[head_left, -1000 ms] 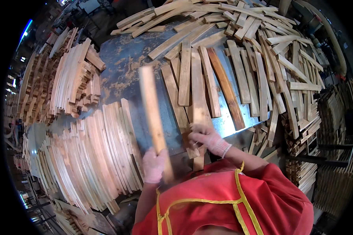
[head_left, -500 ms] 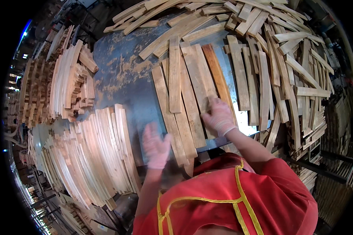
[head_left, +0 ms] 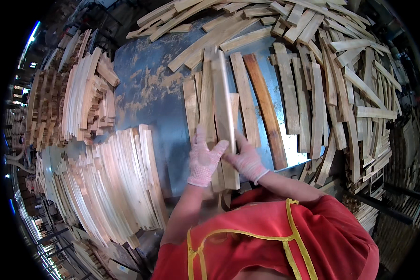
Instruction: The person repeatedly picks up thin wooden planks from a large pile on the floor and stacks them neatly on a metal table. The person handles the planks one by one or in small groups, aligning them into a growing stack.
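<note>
In front of me a pale wooden board (head_left: 225, 100) stands tilted up on its long edge, over other boards on the dark metal tabletop (head_left: 170, 163). My right hand (head_left: 248, 162), in a whitish glove, grips its near part from the right, some fingertips hidden by the board. Just left of it, my gloved left hand (head_left: 204, 161) lies with fingers stretched forward over neighbouring boards, its thumb out toward the tilted one. Another board (head_left: 205, 98) runs lengthwise beside it. To the right lie a light board (head_left: 245, 100) and a darker orange-brown board (head_left: 265, 107).
A neat stack of pale boards (head_left: 109, 182) stands at the left, with another stack (head_left: 81, 88) behind it. Loose boards (head_left: 359, 86) pile up crosswise at the right and along the far edge. A metal frame (head_left: 401, 205) sticks out at the lower right.
My right hand has moved left and taken hold of a board, which is now tipped on edge. My left hand has come right, onto the boards.
</note>
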A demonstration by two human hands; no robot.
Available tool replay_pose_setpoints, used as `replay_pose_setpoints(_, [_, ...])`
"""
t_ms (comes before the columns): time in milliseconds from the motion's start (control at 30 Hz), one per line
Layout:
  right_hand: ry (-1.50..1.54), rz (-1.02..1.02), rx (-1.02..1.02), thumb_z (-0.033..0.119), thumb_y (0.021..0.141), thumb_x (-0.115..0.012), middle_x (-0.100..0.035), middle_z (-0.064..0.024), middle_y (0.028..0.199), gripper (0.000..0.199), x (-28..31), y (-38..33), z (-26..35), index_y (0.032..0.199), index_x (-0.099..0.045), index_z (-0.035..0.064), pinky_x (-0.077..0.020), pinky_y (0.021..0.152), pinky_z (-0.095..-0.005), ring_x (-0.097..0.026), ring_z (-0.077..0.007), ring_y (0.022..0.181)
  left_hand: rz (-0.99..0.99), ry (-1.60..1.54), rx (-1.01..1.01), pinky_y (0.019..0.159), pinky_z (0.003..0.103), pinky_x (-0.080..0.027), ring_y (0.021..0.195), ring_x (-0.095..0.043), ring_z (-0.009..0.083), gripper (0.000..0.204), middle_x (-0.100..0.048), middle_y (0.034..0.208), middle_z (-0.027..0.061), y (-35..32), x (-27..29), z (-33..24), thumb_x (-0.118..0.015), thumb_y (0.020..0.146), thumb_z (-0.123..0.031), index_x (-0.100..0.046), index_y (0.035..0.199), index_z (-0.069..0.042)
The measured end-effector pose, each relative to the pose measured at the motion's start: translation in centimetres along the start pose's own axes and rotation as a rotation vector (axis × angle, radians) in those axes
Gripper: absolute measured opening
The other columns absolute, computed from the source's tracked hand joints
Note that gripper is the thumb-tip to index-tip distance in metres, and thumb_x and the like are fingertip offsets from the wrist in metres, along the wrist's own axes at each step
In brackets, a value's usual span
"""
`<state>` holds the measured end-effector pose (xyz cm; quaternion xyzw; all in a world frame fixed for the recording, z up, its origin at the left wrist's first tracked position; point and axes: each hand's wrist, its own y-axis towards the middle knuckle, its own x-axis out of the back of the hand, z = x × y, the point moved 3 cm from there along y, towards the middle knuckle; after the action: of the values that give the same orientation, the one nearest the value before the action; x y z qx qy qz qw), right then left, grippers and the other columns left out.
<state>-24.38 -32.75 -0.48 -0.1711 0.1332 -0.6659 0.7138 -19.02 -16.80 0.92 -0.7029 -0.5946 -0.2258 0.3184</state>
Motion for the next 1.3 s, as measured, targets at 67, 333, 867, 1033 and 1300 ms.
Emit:
replay_pose_setpoints(67, [-0.320,0.205,-0.012,0.024,0.084,-0.076,-0.067,-0.0239,0.126,0.069,-2.8,-2.1,-0.1,0.146,-0.051,0.0054,-0.0518,0.103,-0.0448,-0.066,-0.0396,0.118,0.077,-0.344,0.164,0.111,0.042,-0.047,0.137,-0.056,0.0382,0.096,-0.053,0.149,0.0293,-1.0,-0.7,2.7,-0.083,0.083,-0.041,-0.038,0.157,0.001])
replay_pose_setpoints(333, [-1.083,-0.584,0.211,0.026,0.081,-0.078,-0.066,-0.0225,0.121,0.065,3.9,1.5,-2.8,0.139,-0.054,0.0075,-0.0527,0.098,-0.0489,-0.064,-0.0428,0.113,-0.267,0.342,0.184,0.123,0.046,-0.036,0.145,-0.047,0.0379,0.071,-0.051,0.154,0.0231,-9.6,7.3,14.6,-0.068,0.083,-0.025,-0.055,0.149,-0.003])
replay_pose_setpoints(867, [0.930,0.190,-0.064,0.013,0.080,-0.074,-0.068,-0.0118,0.120,0.060,1.1,-4.5,-7.6,0.136,-0.056,0.0017,-0.0579,0.097,-0.0435,-0.067,-0.0285,0.113,-0.100,0.434,-0.206,0.117,0.048,-0.041,0.138,-0.049,0.0370,0.077,-0.049,0.152,0.0180,-12.1,7.2,12.5,-0.078,0.084,-0.039,-0.054,0.148,-0.004])
replay_pose_setpoints(1033, [0.815,0.016,-0.210,0.001,0.077,-0.068,-0.069,-0.0092,0.111,0.070,2.7,-4.9,-7.5,0.145,-0.053,0.0093,-0.0602,0.069,-0.0404,-0.071,-0.0273,0.093,-0.166,0.430,-0.340,0.109,0.048,-0.048,0.130,-0.057,0.0390,0.081,-0.052,0.149,0.0195,-3.6,2.9,5.7,-0.081,0.082,-0.035,-0.051,0.151,-0.004])
replay_pose_setpoints(1300, [0.647,0.006,-0.246,0.001,0.083,-0.068,-0.067,-0.0053,0.099,0.071,6.7,-5.2,-6.3,0.151,-0.051,0.0109,-0.0534,0.061,-0.0315,-0.064,-0.0177,0.076,-0.024,0.328,0.034,0.108,0.048,-0.050,0.126,-0.060,0.0411,0.082,-0.061,0.136,0.0241,7.7,-1.2,2.6,-0.077,0.086,-0.033,-0.044,0.154,-0.001])
